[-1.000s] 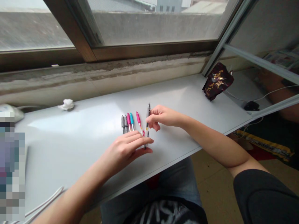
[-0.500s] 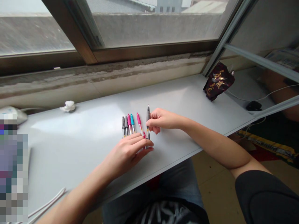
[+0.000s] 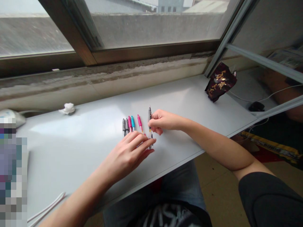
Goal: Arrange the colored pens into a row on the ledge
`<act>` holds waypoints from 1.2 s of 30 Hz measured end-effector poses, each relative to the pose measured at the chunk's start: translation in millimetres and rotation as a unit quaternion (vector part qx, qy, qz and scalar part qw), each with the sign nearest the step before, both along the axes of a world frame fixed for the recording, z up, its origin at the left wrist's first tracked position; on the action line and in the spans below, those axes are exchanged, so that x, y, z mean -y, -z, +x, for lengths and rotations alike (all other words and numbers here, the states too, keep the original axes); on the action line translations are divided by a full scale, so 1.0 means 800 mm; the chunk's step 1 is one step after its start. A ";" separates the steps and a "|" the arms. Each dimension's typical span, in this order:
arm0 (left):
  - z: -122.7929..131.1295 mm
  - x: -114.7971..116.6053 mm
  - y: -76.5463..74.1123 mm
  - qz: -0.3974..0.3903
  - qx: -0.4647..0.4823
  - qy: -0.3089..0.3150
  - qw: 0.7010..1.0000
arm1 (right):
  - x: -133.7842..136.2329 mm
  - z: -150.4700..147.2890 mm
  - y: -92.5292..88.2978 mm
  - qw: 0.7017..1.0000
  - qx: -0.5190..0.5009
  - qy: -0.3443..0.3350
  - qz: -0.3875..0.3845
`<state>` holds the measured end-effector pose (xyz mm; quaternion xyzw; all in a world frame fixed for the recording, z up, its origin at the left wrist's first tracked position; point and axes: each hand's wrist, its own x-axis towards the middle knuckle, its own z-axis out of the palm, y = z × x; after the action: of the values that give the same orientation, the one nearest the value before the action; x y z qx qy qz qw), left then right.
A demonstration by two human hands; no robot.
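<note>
A grey pen (image 3: 149,114) with a clear barrel stands pointed away from me, its tip toward the window. My right hand (image 3: 164,120) pinches its upper part between thumb and curled fingers. At the pen's lower end, my left hand (image 3: 131,148) has its thumb and fingers closed around it. Just left of this pen, a pink pen (image 3: 139,120) lies slightly slanted. Farther left, a blue pen (image 3: 133,121), another pink pen (image 3: 129,121) and two grey pens (image 3: 123,124) lie side by side. My left hand covers the lower ends of these pens.
The pens lie on a light grey desk (image 3: 78,151) beneath a window. A crumpled white tissue (image 3: 68,108) sits near the wall. To the right, a dark wrapper (image 3: 220,82) stands by a metal frame. A white cable (image 3: 50,206) lies at lower left.
My left hand has shifted slightly up over the lower ends of the pens, covering more of them. My right hand keeps its hold on the grey pen, nearly unmoved.
</note>
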<state>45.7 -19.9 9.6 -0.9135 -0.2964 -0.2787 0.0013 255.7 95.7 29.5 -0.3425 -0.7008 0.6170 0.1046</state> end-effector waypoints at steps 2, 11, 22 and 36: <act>0.001 0.001 0.000 -0.001 -0.002 -0.002 1.000 | -0.001 0.001 0.000 1.000 0.000 0.003 -0.005; -0.002 0.002 -0.004 0.005 -0.003 0.018 1.000 | 0.007 -0.005 -0.005 1.000 0.021 0.015 0.004; 0.002 -0.003 0.004 0.033 0.013 0.017 0.999 | 0.016 -0.011 -0.002 1.000 -0.012 0.021 0.018; -0.004 -0.008 -0.005 0.023 -0.003 0.010 1.000 | 0.013 -0.004 -0.017 1.000 0.007 0.012 0.022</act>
<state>42.8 -13.5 13.7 -0.9168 -0.2812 -0.2827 0.0207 252.5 85.1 42.7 -0.3530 -0.7108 0.5975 0.1149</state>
